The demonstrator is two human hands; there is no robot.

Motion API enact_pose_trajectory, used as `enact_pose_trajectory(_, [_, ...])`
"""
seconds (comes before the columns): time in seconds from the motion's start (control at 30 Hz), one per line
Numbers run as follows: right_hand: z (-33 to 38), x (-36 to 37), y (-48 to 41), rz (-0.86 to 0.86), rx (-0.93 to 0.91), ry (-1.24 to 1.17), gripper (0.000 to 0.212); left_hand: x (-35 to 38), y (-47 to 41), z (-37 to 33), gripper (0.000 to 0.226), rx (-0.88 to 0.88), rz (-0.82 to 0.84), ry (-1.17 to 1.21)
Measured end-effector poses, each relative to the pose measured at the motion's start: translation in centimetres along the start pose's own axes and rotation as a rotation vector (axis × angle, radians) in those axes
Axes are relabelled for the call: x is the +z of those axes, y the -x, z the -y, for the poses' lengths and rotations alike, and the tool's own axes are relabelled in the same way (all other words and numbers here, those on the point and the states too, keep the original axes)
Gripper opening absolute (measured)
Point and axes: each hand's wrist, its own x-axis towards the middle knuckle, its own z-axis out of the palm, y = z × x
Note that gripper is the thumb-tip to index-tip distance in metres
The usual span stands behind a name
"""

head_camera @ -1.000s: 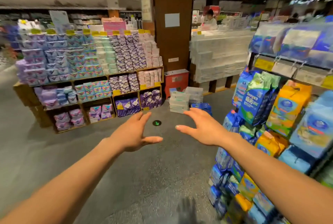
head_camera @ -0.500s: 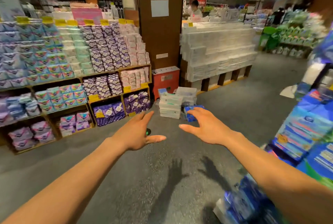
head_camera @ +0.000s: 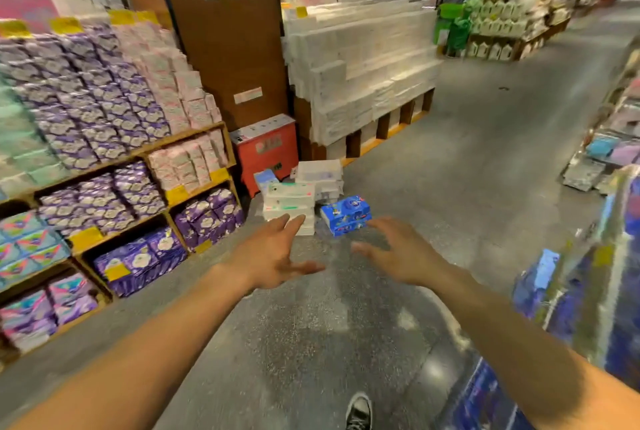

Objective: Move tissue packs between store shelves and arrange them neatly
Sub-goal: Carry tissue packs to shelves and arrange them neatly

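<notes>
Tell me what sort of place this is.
A shop, most likely a supermarket's paper-goods aisle: wooden shelves packed with purple packs, yellow price tags, and a big floor stack of white packs.

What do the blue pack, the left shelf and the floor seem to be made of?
Blue pack: likely glossy plastic film; its printed wrap looks slightly shiny.
Shelf: wood or wood-look board, matt brown edges.
Floor: polished speckled stone or concrete, with light reflections.
</notes>
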Motion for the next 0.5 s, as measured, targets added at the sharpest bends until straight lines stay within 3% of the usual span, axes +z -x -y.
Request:
enact_pose_trajectory(0.1, [-2.2, -0.9, -8.0, 0.002, 0.009, -0.038, 0.064, -0.9, -8.6, 1.5, 0.119, -0.004, 0.033, 0.039])
enact_pose_trajectory(0.2, [-4.5, -3.2, -16.8, 0.027, 0.028, -0.041, 0.082, -3.0, -17.2, 3.3, 0.134, -0.029, 0.03, 0.05])
enact_pose_trajectory(0.37, [-8.1, -6.8, -29.0, 0.045, 0.054, -0.032, 0.078, -5.1, -30.0, 6.1, 0.15, -0.009, 0.003, 0.078])
enact_pose_trajectory(0.5, [-11.0, -7.9, -38.1, 0.087, 0.094, -0.041, 0.077, -5.7, -39.6, 7.8, 0.147, 0.019, 0.03, 0.11])
